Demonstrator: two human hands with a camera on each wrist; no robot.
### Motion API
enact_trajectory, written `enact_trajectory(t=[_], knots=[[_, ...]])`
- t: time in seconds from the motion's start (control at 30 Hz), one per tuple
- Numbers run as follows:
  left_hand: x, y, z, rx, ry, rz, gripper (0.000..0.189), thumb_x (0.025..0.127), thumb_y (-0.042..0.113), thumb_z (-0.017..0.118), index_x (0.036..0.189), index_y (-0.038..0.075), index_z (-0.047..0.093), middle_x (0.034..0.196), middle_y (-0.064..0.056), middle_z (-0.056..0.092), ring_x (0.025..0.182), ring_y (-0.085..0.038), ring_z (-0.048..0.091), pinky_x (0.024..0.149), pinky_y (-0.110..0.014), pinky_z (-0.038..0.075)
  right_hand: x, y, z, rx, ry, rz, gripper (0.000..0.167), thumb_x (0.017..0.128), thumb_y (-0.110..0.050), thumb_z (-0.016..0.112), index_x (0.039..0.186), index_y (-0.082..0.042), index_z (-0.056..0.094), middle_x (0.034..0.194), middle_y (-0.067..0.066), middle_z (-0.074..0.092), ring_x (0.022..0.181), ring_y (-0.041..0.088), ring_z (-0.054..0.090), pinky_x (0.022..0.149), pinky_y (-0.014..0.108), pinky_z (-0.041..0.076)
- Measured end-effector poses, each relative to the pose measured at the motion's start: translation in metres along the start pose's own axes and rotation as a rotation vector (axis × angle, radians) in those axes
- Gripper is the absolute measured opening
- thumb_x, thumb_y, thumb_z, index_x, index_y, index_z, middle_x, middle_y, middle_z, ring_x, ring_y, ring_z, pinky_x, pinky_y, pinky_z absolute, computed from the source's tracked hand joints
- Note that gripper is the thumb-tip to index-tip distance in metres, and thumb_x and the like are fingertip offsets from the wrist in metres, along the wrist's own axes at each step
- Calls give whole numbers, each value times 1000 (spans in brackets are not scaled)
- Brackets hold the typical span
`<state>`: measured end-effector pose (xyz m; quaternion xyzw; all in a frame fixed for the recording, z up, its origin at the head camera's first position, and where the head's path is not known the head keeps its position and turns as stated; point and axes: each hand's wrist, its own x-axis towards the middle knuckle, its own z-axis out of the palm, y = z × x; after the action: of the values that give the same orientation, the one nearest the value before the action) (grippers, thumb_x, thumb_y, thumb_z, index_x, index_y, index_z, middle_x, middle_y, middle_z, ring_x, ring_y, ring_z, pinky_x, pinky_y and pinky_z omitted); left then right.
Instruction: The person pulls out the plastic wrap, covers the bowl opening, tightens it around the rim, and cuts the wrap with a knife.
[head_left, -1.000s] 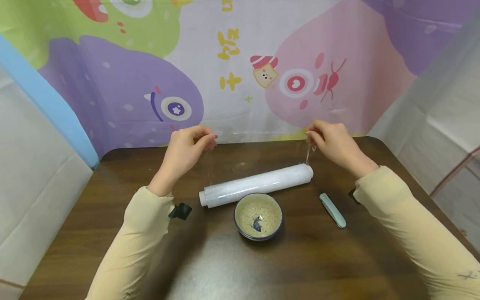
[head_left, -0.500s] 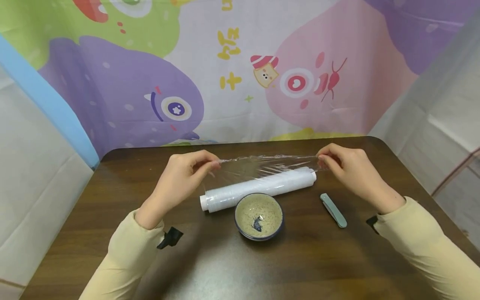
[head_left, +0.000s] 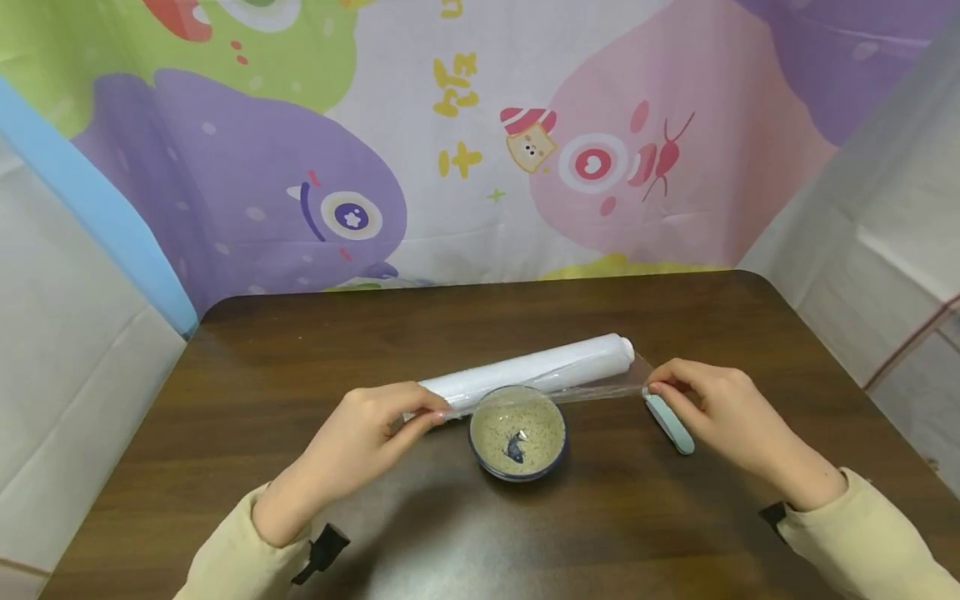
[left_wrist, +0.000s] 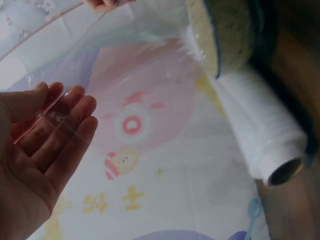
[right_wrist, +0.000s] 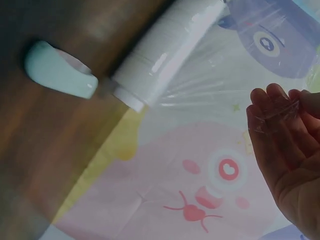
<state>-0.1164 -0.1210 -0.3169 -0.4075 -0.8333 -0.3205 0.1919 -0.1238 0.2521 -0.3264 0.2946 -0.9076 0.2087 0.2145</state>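
A roll of clear plastic wrap [head_left: 532, 367] lies slantwise on the table, its white core end showing in the left wrist view. My left hand [head_left: 367, 437] pinches one corner of the pulled-out film between thumb and index finger. At the other corner, my right hand [head_left: 723, 417] pinches the film the same way. Between them the film's front edge stretches across the far part of the speckled bowl [head_left: 517, 437], which has a blue rim and a dark fish design inside. In the right wrist view, the film [right_wrist: 215, 75] fans out from the roll to the fingertips.
A pale green folding utility-knife-like tool [head_left: 671, 423] lies just below my right fingertips. The brown wooden table [head_left: 600, 533] ends at the back against a printed cartoon curtain [head_left: 465, 225].
Both hands have come down and toward me from above the table's back edge, drawing the film over the roll to the bowl. The hands have also spread slightly; the bowl stays put.
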Motion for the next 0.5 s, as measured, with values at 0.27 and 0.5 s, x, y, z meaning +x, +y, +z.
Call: enact_trajectory(t=[0.27,0.5], knots=[[-21,14,21,-37,-46,77,5,86,18,62,88,19,66,84,13,65,74,4,57,66,-11,44,-27,2,10,25,-99,43,21,78,-4,68,85,-21,60,82,-17,59,69,-3,52,59,18,45],[-29,20,41,-24,-129,88,5,86,21,61,82,21,63,76,16,61,68,8,51,63,-9,42,-37,10,21,48,-130,23,25,76,0,66,82,-23,57,82,-18,55,63,-4,44,54,17,39]])
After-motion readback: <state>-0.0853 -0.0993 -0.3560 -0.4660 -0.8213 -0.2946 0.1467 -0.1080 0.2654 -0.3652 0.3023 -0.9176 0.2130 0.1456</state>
